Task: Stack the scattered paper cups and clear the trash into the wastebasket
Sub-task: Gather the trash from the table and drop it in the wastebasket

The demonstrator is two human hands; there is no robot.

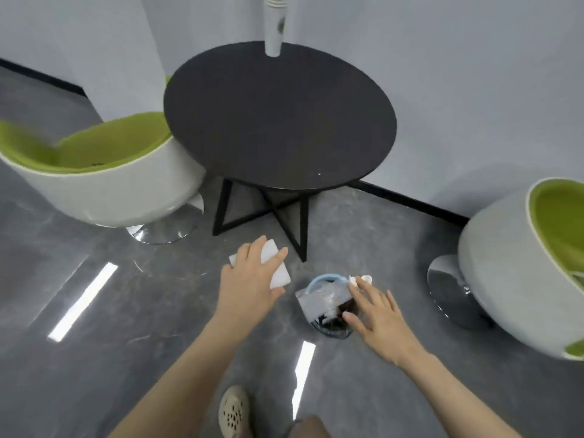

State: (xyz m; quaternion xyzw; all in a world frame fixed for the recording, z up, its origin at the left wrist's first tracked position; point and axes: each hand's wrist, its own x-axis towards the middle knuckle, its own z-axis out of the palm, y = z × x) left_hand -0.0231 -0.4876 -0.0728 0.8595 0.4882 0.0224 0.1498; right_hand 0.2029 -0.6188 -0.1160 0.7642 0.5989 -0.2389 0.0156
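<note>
My left hand (249,279) is wrapped around a white stack of cups (274,263), fingers curled over the top and the thumb underneath, so it is grasping the stack, held in the air above the floor (94,358) just in front of the table's legs. My right hand (377,317) is spread and released, fingers straight, hovering right over the wastebasket (328,301); I cannot tell whether the fingertips touch the trash inside. A scrap of white paper (360,279) shows beside the fingertips at the bin's far rim.

The wastebasket stands on the floor between my 2 hands and slightly right, with a light blue rim and a clear liner holding dark and shiny trash. The cups are near the bin's left side, apart from it.

The round black table (278,115) lies ahead, its near edge above and beyond the cups. 1 green-lined chair (104,181) touches the table's left edge; another chair (521,263) stands well right of the bin. Open floor runs left and toward me, where my shoe (235,409) shows.
</note>
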